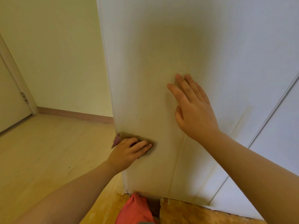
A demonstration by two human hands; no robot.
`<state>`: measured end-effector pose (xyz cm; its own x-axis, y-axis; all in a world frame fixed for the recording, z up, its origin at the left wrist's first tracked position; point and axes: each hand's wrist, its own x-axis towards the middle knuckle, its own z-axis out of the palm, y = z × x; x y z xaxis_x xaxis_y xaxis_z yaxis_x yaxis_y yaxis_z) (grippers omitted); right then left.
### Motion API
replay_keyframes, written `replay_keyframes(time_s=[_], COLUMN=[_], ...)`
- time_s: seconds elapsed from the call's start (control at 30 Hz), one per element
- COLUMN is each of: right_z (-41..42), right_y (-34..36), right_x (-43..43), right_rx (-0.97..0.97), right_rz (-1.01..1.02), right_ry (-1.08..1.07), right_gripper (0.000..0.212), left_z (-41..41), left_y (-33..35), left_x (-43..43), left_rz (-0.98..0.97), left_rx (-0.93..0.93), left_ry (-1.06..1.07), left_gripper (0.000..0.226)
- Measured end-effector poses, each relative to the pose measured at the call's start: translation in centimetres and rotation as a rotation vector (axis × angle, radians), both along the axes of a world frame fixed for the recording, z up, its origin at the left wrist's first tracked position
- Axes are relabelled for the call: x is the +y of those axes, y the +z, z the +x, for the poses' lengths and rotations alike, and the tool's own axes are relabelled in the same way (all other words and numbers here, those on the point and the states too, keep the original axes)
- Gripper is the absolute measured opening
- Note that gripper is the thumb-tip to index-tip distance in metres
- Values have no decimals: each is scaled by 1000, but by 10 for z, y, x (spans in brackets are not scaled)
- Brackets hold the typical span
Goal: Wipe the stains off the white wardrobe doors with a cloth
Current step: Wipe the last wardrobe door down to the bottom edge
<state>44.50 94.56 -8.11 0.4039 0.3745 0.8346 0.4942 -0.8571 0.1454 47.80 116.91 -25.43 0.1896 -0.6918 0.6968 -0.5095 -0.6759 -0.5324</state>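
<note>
Big white flat-panel wardrobe door (161, 62) fills the centre and upper right of the frame, its left edge running down toward lower centre. More white panels w/ a groove line at far right (275, 126). Pale wood-look floor (48, 151) takes the lower left, cream wall (56, 54) upper left, a closed door w/ hinge (9, 94) at far left edge.

Right hand (192, 109), centre-right of frame: flat on the door, fingers spread fairly wide and pointing up-left, holding nothing, looks like bracing.

Left hand (129, 151), lower centre: fingers curled down, pressing a small brownish cloth (137, 139) against the door right by its left edge. A bit of pinkish-purple fabric (116, 140) pokes out past the edge, prob. part of the same cloth, can't tell for sure.

Tiny dark speck (141, 119) on the door sits just above the cloth, toward upper frame from the left fingertips. Faint yellowish streaks (242, 117) run right of the braced hand, blurry. So the left hand is the nearer one by far; next swipe looks like a short push upward along the door edge. Speck first, streaks after, I'd guess.

Orange-red fabric (135, 209) at bottom centre, near the door's foot.
</note>
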Motion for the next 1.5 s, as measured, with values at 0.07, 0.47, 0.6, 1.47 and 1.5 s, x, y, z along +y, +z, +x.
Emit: replay_keyframes(time_s=[0.07,0.47,0.6,1.47,1.5], right_z=[-2,-20,-21,-22,-22], right_y=[0,9,6,2,5], right_x=[-8,-71,-85,-102,-102], right_rx=[-19,10,33,-11,-10], right_rz=[69,204,233,334,343], right_ry=[53,-174,-229,-189,-190], right_gripper=[51,39,39,31,32], left_z=[-2,-3,9,3,6], left_y=[17,58,157,132,162], left_x=[-5,-81,-119,-119,-123], left_rz=[-38,-151,-591,-15,-158], left_rx=[-6,-74,-127,-179,-202], left_ry=[-4,-48,-83,-116,-109], left_gripper=[36,31,35,34,33])
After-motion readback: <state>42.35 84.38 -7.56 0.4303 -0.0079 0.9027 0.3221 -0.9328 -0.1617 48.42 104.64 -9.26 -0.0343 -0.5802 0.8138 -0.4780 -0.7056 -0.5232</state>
